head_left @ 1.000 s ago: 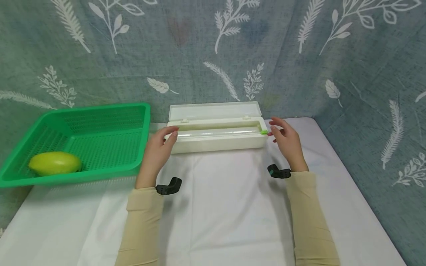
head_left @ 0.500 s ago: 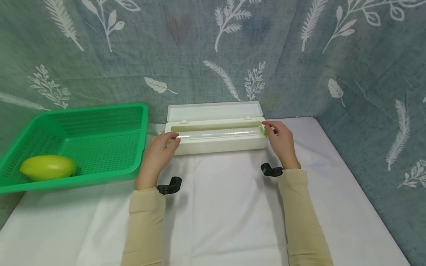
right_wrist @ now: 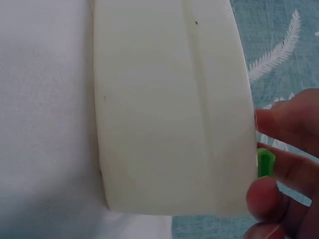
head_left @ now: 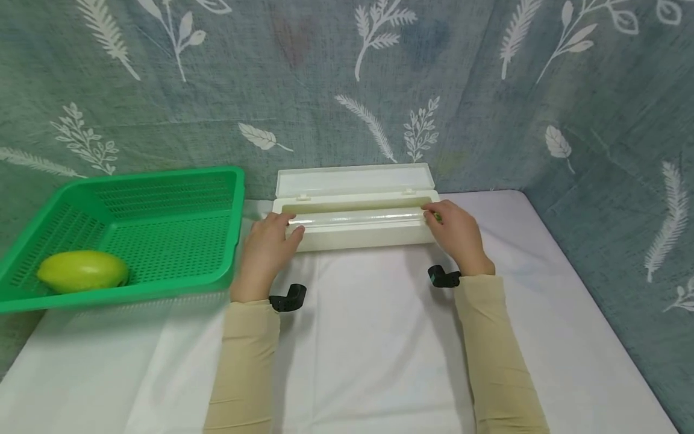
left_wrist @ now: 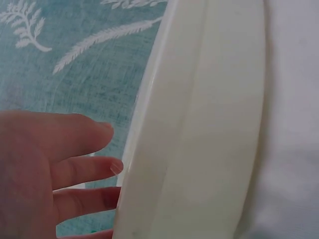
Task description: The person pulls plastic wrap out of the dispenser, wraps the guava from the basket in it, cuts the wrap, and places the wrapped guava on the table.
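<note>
A long cream-white dispenser box (head_left: 363,240) stands at the back of the table, its lid (head_left: 355,179) raised. Inside lies a clear, shiny roll (head_left: 358,217) that looks like cling film. My left hand (head_left: 265,253) reaches over the box's left end, thumb and index finger apart at the roll. In the left wrist view, its fingers (left_wrist: 82,170) extend to the box edge. At the other end my right hand (head_left: 458,238) has its fingertips over the roll, close to a small green piece (right_wrist: 266,163). A gap shows between that hand's thumb and index finger in the right wrist view.
To the left, a green plastic basket (head_left: 168,288) holds a yellow, mango-like fruit (head_left: 84,271). A patterned grey-green cloth (head_left: 303,72) hangs right behind the box and along the right side. White cloth (head_left: 368,337) covers the table.
My right hand has moved left from beside the box to the roll's right end. My left hand has shifted slightly right along the box. The box looks unmoved.
</note>
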Action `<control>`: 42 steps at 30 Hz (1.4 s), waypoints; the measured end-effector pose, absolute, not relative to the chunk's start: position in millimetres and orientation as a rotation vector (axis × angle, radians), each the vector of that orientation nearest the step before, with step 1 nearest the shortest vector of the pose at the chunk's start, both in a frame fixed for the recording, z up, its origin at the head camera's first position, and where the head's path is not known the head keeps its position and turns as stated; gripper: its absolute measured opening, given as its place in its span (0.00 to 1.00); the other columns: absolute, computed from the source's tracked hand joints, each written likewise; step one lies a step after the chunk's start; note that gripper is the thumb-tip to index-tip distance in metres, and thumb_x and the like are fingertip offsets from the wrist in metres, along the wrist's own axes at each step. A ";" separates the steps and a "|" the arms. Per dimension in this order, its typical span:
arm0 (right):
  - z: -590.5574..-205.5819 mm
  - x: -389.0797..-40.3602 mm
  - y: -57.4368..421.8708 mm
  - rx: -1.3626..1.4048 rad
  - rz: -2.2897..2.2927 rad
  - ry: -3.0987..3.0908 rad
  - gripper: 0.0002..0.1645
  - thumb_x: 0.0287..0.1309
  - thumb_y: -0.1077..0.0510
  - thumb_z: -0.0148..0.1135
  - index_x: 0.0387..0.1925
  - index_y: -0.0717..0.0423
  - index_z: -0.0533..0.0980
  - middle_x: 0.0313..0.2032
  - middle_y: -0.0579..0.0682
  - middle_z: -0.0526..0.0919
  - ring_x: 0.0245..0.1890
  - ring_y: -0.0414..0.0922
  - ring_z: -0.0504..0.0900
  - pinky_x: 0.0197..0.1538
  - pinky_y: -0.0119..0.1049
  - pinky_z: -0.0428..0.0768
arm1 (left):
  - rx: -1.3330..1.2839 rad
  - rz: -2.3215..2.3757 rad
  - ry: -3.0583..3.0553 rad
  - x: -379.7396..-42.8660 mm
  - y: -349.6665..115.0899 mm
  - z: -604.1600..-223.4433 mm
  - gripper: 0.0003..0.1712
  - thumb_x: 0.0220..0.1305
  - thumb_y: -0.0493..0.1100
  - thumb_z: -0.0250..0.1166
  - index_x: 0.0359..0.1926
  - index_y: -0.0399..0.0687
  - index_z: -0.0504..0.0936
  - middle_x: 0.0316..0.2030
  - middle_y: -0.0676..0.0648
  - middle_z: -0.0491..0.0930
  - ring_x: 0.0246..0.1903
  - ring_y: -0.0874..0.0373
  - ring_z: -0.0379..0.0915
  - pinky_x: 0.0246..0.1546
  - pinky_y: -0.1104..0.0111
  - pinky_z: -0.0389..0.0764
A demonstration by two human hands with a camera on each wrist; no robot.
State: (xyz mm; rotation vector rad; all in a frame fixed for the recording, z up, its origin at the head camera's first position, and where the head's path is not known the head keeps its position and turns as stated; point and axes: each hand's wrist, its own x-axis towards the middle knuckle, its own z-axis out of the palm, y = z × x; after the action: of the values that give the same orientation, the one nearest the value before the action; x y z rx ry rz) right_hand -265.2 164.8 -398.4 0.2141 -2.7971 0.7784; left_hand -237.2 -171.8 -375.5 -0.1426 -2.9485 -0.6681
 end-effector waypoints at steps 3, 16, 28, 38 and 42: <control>-393.8 -264.5 161.9 0.210 0.733 -2.847 0.17 0.61 0.51 0.51 0.49 0.50 0.75 0.43 0.50 0.77 0.31 0.47 0.74 0.33 0.42 0.70 | -0.146 -0.649 -2.936 -238.4 -171.7 -377.4 0.24 0.64 0.53 0.49 0.55 0.46 0.71 0.50 0.42 0.71 0.51 0.39 0.61 0.46 0.48 0.63; -395.2 -257.7 152.2 0.233 0.634 -2.916 0.16 0.60 0.50 0.52 0.44 0.52 0.78 0.42 0.52 0.78 0.36 0.50 0.77 0.36 0.45 0.72 | -0.115 -0.645 -2.772 -240.4 -171.2 -388.4 0.12 0.62 0.46 0.54 0.40 0.48 0.80 0.41 0.44 0.74 0.49 0.39 0.61 0.43 0.47 0.62; -399.5 -263.4 150.2 0.179 0.669 -2.849 0.16 0.58 0.50 0.55 0.44 0.53 0.78 0.40 0.53 0.79 0.34 0.51 0.77 0.33 0.45 0.72 | -0.007 -0.660 -2.613 -252.1 -170.2 -396.2 0.08 0.59 0.45 0.59 0.33 0.47 0.82 0.33 0.48 0.78 0.44 0.43 0.64 0.47 0.51 0.58; -398.4 -263.4 149.7 0.142 0.694 -2.816 0.15 0.58 0.49 0.55 0.42 0.52 0.79 0.38 0.52 0.78 0.31 0.49 0.76 0.31 0.43 0.71 | 0.020 -0.658 -2.569 -253.8 -168.5 -397.9 0.09 0.60 0.46 0.59 0.33 0.46 0.82 0.33 0.47 0.79 0.44 0.44 0.65 0.47 0.52 0.59; -399.8 -262.5 148.5 0.109 0.711 -2.823 0.16 0.58 0.49 0.55 0.41 0.53 0.80 0.39 0.52 0.78 0.31 0.50 0.76 0.30 0.43 0.71 | 0.027 -0.671 -2.534 -254.8 -168.4 -401.5 0.10 0.59 0.46 0.59 0.33 0.45 0.82 0.33 0.46 0.79 0.44 0.45 0.64 0.48 0.52 0.58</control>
State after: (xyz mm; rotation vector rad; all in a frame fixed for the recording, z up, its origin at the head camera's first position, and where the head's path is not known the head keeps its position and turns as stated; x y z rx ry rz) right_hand -262.5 148.5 -399.8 0.1085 -2.8226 0.7108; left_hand -254.8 -168.4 -401.5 0.0273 -2.5336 -0.6714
